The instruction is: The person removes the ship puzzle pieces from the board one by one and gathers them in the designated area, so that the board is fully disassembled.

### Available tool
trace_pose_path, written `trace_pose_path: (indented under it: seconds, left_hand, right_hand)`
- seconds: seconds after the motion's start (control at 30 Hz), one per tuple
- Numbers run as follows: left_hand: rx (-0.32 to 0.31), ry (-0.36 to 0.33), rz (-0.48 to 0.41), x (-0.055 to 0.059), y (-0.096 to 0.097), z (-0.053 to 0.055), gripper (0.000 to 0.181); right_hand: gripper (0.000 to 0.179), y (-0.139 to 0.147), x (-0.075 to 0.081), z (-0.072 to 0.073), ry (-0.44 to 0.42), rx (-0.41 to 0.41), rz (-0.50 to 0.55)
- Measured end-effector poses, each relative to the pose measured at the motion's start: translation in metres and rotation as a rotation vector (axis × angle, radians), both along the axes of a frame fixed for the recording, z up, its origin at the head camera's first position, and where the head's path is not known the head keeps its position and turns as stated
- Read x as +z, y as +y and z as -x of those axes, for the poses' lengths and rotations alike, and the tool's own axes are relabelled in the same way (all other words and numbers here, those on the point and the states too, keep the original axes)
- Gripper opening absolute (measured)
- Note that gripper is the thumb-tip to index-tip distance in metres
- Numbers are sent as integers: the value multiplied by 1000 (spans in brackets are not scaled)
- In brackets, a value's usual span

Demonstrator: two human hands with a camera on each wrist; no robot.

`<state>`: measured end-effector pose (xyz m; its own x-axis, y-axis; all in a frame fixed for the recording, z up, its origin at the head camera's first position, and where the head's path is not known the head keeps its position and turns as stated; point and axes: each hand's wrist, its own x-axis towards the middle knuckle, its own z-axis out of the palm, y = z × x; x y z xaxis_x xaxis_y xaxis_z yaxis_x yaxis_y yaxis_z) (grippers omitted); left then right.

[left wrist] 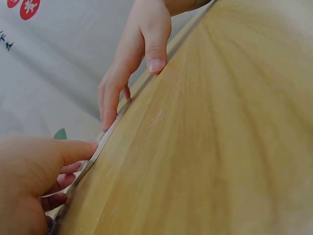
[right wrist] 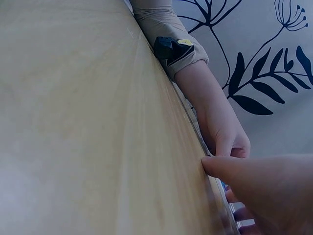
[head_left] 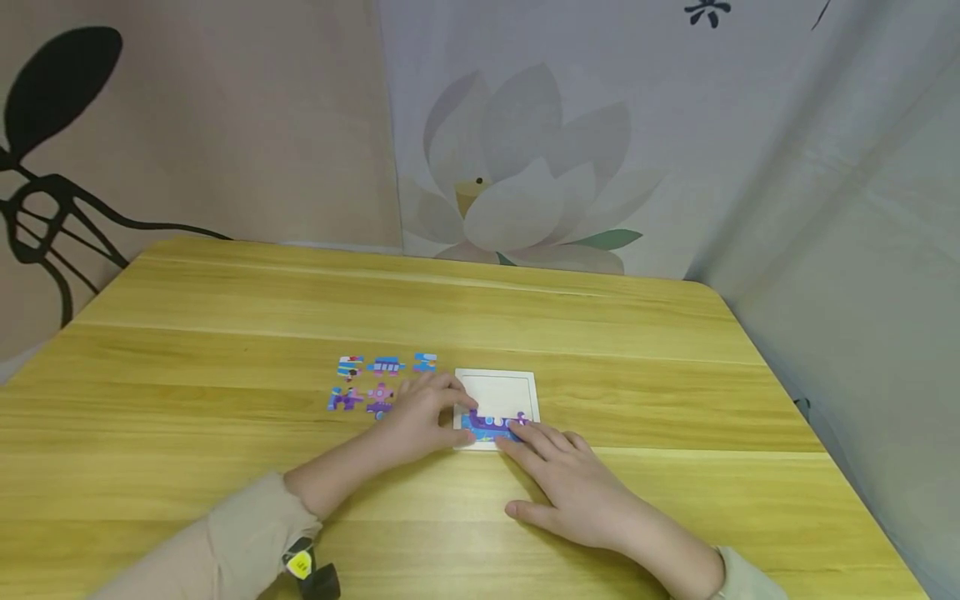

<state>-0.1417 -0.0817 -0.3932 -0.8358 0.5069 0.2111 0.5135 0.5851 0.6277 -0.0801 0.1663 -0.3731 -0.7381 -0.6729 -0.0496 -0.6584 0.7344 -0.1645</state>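
Tbl [head_left: 645, 333] | L fingers [head_left: 457, 399] @ puzzle [head_left: 489, 431] L end, hold unclear | R fingers [head_left: 522, 457] straight atop

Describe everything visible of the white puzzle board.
The white puzzle board is a flat, four-sided sheet, perhaps cardboard by its look, with a fine dark line framing its inner area. It lies flat on the wooden table, right of the loose pieces. Its far part is bare white; blue and purple pieces cover a strip along the near part. The left grip lies over its left edge, the right grip over its near right; exact contact is unclear.
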Motion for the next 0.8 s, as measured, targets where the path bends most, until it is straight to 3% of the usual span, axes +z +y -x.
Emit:
trace_pose_path:
  seconds: [0.43,0.8]
  left_hand:
    - [22,-13,-12,0,2,-2,35]
    - [43,-61,-85,2,5,-2,27]
  right_hand:
    - [71,0,-2,0,7,-5,17]
    - [72,-1,0,0,-14,-16,10]
